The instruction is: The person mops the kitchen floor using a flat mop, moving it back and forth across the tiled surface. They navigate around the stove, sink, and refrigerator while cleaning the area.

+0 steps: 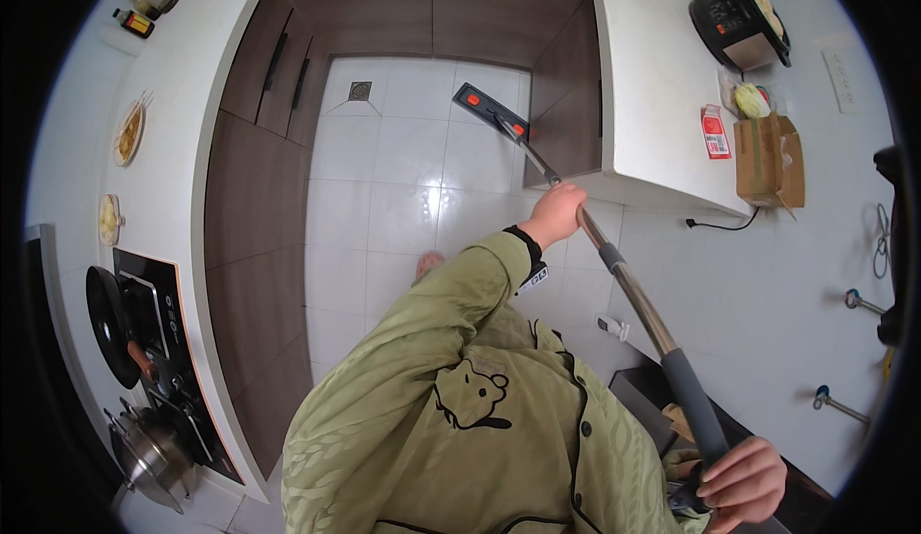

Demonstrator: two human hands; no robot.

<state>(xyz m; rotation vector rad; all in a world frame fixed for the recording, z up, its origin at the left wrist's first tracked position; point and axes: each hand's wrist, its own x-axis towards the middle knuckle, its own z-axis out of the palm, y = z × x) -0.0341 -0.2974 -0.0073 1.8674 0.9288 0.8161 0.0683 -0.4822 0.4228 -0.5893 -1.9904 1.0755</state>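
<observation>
A flat mop (641, 304) with a metal pole and grey grips slants across the view. Its dark rectangular head (476, 103), with two orange parts on top, lies on the pale tiled floor (408, 155) beside the brown cabinet on the right. Partway down the pole, my left hand (556, 215) is closed round the metal tube, the arm reaching across my front. My right hand (743, 481) wraps the dark upper end of the handle at the lower right. Green sleeves cover both arms.
Brown cabinets (254, 198) and white counters line the floor on the left, far side and right. A floor drain (360, 91) sits at the far left. The left counter bears a hob (158, 308), a pan (113, 328) and a steel pot (153, 448); the right, a cooker (734, 30) and cardboard box (758, 162).
</observation>
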